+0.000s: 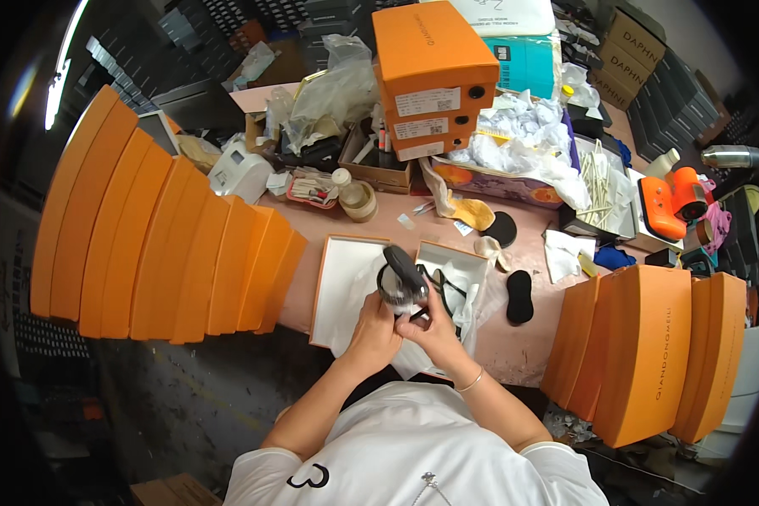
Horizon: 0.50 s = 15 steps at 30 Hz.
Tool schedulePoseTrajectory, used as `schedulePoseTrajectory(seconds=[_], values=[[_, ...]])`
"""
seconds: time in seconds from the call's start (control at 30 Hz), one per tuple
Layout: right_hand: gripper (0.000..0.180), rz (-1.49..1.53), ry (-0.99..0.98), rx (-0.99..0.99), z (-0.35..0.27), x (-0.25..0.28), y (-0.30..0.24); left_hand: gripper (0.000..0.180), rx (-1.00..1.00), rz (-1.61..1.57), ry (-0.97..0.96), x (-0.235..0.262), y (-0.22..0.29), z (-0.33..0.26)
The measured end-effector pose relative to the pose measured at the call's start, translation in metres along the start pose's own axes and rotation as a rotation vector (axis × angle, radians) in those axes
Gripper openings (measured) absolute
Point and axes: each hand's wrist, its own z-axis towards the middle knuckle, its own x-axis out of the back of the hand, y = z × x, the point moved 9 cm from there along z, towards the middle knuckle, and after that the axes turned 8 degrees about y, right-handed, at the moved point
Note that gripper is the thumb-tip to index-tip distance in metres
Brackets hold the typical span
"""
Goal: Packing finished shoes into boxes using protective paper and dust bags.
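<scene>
In the head view, both hands are closed on a dark shoe (pixel 408 271), held up just beyond the fingers at 12 o'clock from the wearer; motion blur hides its finer parts. The left hand (pixel 371 331) grips its near left side, and the right hand (pixel 437 329) pinches near the lower right edge, though exactly which part I cannot tell. Taking the shoe as the dial's centre, a white-lined lid (pixel 343 261) lies at 9 o'clock and an open box (pixel 474 263) at 3, with dark straps (pixel 441 278) inside it. A black pad (pixel 519 297) lies farther out at 3. Handling it well probably means one hand steadying the body while the other works lightly, straps kept unbent, and the shoe held over the soft wrapping, clear of the box's rim.
</scene>
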Motion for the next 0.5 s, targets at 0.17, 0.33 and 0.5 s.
schedulePoseTrajectory(seconds=[0.17,0.33,0.5], values=[[0.035,0.518,-0.041,-0.214,-0.020,0.017,0.033,0.058,0.010,-0.100,-0.242,0.007,0.035,-0.013],[0.055,0.610,0.034,-0.465,-0.031,0.037,0.049,0.048,0.265,-0.547,-0.099,-0.016,-0.016,-0.022],[0.053,0.889,0.005,-0.605,-0.038,0.027,0.054,0.033,0.264,-0.463,0.236,0.005,-0.043,-0.035]])
